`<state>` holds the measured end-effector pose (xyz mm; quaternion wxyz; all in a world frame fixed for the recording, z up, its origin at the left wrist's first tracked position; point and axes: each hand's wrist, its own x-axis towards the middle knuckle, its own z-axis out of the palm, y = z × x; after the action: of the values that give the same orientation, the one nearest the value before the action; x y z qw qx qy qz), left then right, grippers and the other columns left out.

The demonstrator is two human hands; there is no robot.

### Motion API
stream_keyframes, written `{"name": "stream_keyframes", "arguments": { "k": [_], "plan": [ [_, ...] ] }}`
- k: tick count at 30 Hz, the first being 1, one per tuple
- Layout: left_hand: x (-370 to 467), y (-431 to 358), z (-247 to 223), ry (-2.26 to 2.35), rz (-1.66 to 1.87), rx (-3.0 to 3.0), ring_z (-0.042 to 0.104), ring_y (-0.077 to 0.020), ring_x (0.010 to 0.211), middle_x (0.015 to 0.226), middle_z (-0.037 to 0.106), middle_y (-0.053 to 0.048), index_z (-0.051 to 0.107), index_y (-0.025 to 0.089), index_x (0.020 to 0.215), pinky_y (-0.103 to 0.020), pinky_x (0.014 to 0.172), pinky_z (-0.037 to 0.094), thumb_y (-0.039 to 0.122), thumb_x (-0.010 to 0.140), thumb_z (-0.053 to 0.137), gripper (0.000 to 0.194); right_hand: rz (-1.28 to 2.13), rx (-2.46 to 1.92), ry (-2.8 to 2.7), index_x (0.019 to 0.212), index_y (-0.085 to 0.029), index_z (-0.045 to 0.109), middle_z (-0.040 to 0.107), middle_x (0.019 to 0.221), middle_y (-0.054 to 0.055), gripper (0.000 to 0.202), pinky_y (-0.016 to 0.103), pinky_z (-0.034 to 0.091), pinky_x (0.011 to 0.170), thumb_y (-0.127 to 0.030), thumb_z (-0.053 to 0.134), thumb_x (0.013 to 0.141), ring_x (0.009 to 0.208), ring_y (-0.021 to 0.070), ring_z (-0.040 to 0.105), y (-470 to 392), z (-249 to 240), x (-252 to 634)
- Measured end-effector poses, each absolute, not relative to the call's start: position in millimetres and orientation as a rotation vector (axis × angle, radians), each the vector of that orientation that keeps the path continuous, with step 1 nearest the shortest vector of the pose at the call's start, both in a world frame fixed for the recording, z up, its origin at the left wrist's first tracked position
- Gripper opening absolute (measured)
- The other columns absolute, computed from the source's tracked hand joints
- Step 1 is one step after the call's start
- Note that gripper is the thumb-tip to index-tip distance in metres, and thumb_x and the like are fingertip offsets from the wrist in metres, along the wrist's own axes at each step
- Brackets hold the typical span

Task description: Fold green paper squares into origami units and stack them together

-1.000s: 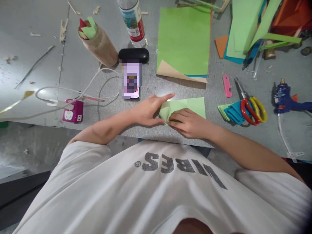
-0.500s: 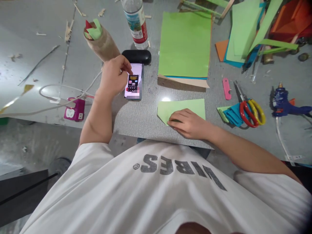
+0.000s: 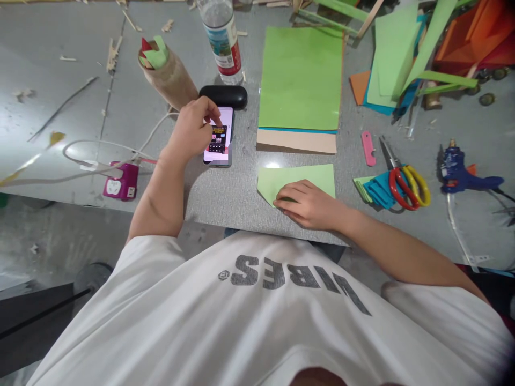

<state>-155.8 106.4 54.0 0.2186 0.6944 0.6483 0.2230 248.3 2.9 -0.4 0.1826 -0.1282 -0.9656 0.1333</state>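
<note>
My left hand (image 3: 196,126) hovers over a smartphone (image 3: 219,153) lying on the table. Its fingers are bent and somewhat apart, with one fingertip at the lit screen; whether it touches the glass I cannot tell. Beneath my right hand (image 3: 308,205) lies a folded sheet of light green paper (image 3: 281,177) with a slanted lower left corner. The right fingers are curled and pressed together at the paper's near edge, gripping it there. Just beyond the phone sits a black oblong case (image 3: 223,97).
Coloured paper sheets (image 3: 300,78) are stacked ahead. Scissors (image 3: 403,187), a pink cutter (image 3: 368,148) and a blue glue gun (image 3: 458,170) lie right. A water bottle (image 3: 223,45), a brown paper tube (image 3: 171,78) and a purple power adapter (image 3: 121,181) with white cables stand left.
The view has shifted slightly, so table items appear a little further left. Both hands stay in nearly the same places, over the phone and on the green paper.
</note>
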Motion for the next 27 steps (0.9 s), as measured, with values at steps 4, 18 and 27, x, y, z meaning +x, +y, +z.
{"name": "stream_keyframes", "arguments": {
  "k": [4, 18, 27],
  "plan": [
    [-164, 115, 38, 1.706, 0.726, 1.989, 0.070, -0.0250, 0.110, 0.108, 0.090, 0.002, 0.070, 0.031, 0.109, -0.050, 0.110, 0.059, 0.020, 0.093, 0.071, 0.020, 0.400, -0.376, -2.741, 0.142, -0.017, 0.082, 0.088, 0.136, 0.016, 0.027, 0.049, 0.054, 0.108, -0.020, 0.061, 0.126, 0.130, 0.0329, 0.076, 3, 0, 248],
    [-169, 120, 17, 1.495, 0.820, 1.991, 0.077, -0.0277, 0.114, 0.117, 0.093, -0.004, 0.070, 0.029, 0.119, -0.061, 0.112, 0.062, 0.021, 0.092, 0.072, 0.028, 0.398, -0.375, -2.743, 0.141, -0.018, 0.082, 0.087, 0.136, 0.015, 0.027, 0.048, 0.052, 0.107, -0.019, 0.060, 0.125, 0.129, 0.0324, 0.075, 4, 0, 248],
    [-172, 122, 13, 1.523, 0.791, 2.026, 0.078, -0.0293, 0.116, 0.121, 0.092, -0.006, 0.074, 0.030, 0.123, -0.061, 0.111, 0.061, 0.027, 0.094, 0.073, 0.029, 0.425, -0.386, -2.753, 0.142, -0.019, 0.082, 0.087, 0.136, 0.016, 0.027, 0.049, 0.051, 0.107, -0.019, 0.061, 0.125, 0.129, 0.0324, 0.075, 4, 0, 248]
  ]
}}
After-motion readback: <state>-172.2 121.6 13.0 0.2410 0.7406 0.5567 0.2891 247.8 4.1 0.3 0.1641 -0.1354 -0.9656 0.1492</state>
